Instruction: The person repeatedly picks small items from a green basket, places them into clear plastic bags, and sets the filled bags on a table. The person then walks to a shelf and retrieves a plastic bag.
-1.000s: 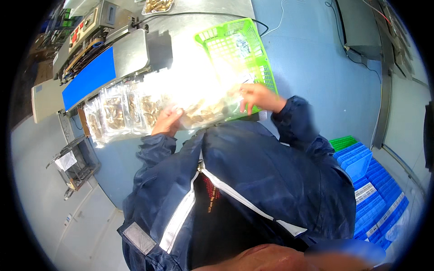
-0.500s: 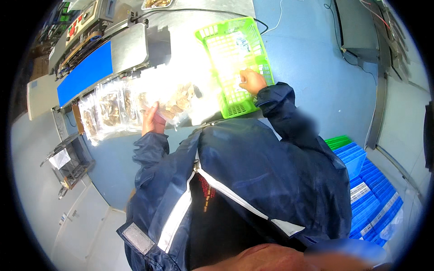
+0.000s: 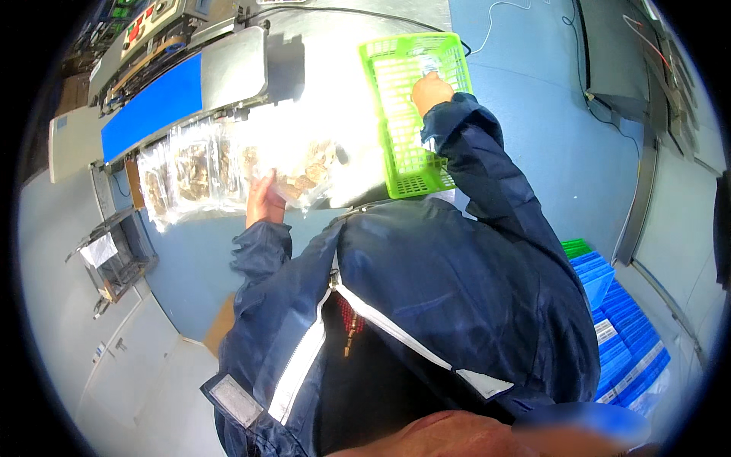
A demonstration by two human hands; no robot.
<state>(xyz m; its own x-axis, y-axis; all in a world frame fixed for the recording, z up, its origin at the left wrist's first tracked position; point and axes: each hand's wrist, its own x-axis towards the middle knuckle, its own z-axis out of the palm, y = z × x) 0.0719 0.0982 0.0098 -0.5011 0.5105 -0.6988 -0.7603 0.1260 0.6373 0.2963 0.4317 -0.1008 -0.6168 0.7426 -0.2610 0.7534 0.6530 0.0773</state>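
Note:
My left hand point(image 3: 266, 199) is closed on the near left edge of a clear plastic bag point(image 3: 308, 183) with brown, dried-looking pieces inside. Several similar filled bags point(image 3: 194, 171) lie side by side to its left on the metal table. Over the far part of a bright green plastic basket point(image 3: 422, 183), my right hand point(image 3: 432, 93) is curled with its knuckles up. Small white and blue packets point(image 3: 431, 64) lie just beyond its fingers, and the fingertips are hidden, so what they hold cannot be made out.
Behind the bags stands a machine with a blue belt point(image 3: 156, 107), a metal plate point(image 3: 234, 67) and a control panel point(image 3: 148, 29). A black cable point(image 3: 358, 13) crosses the table's back. Stacked blue boxes point(image 3: 624, 327) are at the lower right. Glare washes out the middle of the table.
My right hand has moved farther away within the basket, toward the packets at its far end. My left hand stays at the bag's edge. The whole view has shifted slightly.

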